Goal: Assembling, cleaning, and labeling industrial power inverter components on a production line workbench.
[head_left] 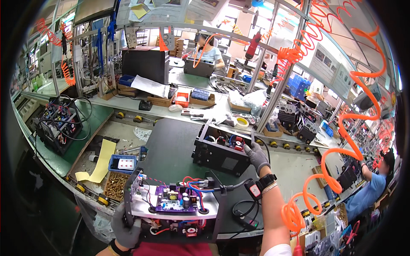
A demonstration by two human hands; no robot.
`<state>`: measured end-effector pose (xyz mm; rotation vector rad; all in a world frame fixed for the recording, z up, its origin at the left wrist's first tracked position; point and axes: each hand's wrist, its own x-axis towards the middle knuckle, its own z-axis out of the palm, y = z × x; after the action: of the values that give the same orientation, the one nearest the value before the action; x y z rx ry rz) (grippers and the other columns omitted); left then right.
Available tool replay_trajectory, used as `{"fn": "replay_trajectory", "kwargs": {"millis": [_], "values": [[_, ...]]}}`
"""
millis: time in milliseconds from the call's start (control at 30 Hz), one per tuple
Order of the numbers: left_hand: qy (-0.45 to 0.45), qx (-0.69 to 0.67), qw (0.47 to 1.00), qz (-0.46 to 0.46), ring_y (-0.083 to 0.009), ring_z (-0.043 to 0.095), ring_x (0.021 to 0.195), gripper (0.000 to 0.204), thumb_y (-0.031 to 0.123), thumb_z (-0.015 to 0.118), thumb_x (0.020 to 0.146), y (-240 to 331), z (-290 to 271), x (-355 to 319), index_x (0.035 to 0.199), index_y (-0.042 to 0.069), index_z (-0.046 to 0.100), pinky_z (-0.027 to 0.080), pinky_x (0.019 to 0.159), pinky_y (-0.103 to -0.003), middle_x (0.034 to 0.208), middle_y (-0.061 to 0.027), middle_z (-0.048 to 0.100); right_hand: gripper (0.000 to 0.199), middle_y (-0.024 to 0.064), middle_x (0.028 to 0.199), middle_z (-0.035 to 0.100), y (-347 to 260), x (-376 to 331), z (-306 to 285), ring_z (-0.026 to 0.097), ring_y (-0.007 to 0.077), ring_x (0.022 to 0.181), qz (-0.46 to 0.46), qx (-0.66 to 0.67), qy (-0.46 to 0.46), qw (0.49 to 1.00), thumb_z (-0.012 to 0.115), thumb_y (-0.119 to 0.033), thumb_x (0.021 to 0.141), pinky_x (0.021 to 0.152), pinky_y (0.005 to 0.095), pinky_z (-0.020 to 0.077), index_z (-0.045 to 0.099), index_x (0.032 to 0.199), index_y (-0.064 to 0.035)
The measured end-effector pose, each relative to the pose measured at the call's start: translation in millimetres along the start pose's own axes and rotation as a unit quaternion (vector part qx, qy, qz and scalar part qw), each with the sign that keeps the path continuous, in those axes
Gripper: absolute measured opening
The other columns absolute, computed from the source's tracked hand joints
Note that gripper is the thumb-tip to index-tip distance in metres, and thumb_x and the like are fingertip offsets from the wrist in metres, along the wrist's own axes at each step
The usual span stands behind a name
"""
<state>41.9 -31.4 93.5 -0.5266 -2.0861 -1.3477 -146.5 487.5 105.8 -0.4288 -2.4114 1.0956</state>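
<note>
Standing against left grip (127,227), open purple-boarded chassis (179,216)

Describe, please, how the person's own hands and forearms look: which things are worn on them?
The left hand and right hand wear grey gloves. There is a black band on the left wrist. The right wrist has a black strap with a squarish device, plus a thin pale bracelet. A white sleeve edge shows low on the right arm.
</note>
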Motion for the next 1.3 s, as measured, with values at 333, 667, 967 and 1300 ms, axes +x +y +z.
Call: {"fn": "replay_trajectory", "kwargs": {"millis": [333,667,967,1300], "values": [[-0.019,0.011,0.999,-0.025,-0.0346,0.047,0.122,0.062,0.000,0.068,0.080,-20,-17,-40,0.134,-0.004,0.037,0.039,0.101,-0.045,0.132,-0.0233,0.047,0.037,0.0069,0.090,0.065,4,29,27,0.061,0.0154,0.075,0.046,0.224,-0.063,0.971,0.060,0.002,0.078,0.068,0.0288,0.0511,0.057,0.115,0.0007],[-0.089,0.001,0.996,-0.032,-0.0320,0.044,0.123,0.063,0.008,0.065,0.083,-31,-12,-53,0.137,-0.001,0.032,0.036,0.102,-0.044,0.137,-0.0211,0.039,0.068,0.0192,0.126,0.053,-9,-101,43,0.055,0.0276,0.111,-0.078,0.173,0.085,0.978,0.054,-0.002,0.079,0.094,0.0355,0.0444,0.029,0.143,0.0019],[-0.123,-0.046,0.986,-0.107,-0.0110,0.062,0.090,0.037,0.026,0.049,0.094,-28,33,-25,0.121,0.002,0.055,0.050,0.077,-0.027,0.108,-0.0049,0.063,0.088,0.0138,0.091,0.062,-3,-114,78,0.061,0.0204,0.086,-0.006,-0.052,-0.233,0.971,0.072,-0.005,0.080,0.083,0.0345,0.0500,0.013,0.144,-0.0108],[-0.225,-0.002,0.974,0.029,-0.0359,0.054,0.113,0.042,0.036,0.057,0.088,-35,25,-3,0.116,0.005,0.058,0.041,0.099,-0.045,0.114,-0.0139,0.061,0.036,0.0133,0.116,0.062,-26,-173,-73,0.061,0.0199,0.104,0.027,0.285,-0.030,0.958,0.050,-0.015,0.095,0.089,0.0338,0.0495,0.053,0.128,0.0001]]}}
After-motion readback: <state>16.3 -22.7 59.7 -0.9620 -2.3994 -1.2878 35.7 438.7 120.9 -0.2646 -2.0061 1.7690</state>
